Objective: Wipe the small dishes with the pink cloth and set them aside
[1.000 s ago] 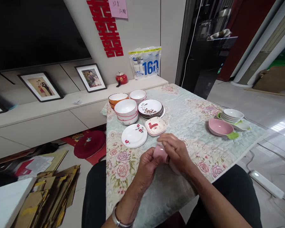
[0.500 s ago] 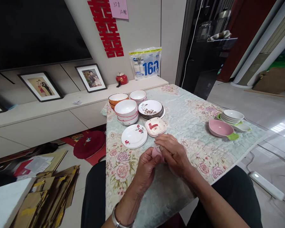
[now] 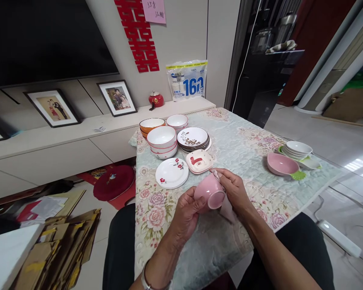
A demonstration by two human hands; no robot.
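Note:
A pink bowl (image 3: pixel 208 188) is held above the near part of the table, tipped so that its foot ring faces right and toward me. My left hand (image 3: pixel 187 209) is closed on its left side, thumb across the outer wall. My right hand (image 3: pixel 234 189) pinches a pale pink cloth (image 3: pixel 228 208) against the bowl's right rim, and the cloth hangs below the fingers. Just beyond the bowl lie a squarish patterned dish (image 3: pixel 199 161) on a small stack and a pile of white plates (image 3: pixel 171 173) with red flowers.
Farther back stand white bowls (image 3: pixel 161 139), orange bowls (image 3: pixel 143 128) and brown-flowered plates (image 3: pixel 193 137). At the right edge sit a pink leaf-handled dish (image 3: pixel 282 164) and small white bowls (image 3: pixel 298 148). Flattened cardboard (image 3: pixel 51 249) lies on the floor at left; a power strip (image 3: pixel 339 237) is at right.
The bowl has turned so its outside and foot now show, where the hands mostly covered it before. My right hand has moved right, to the rim, and the cloth has come into view.

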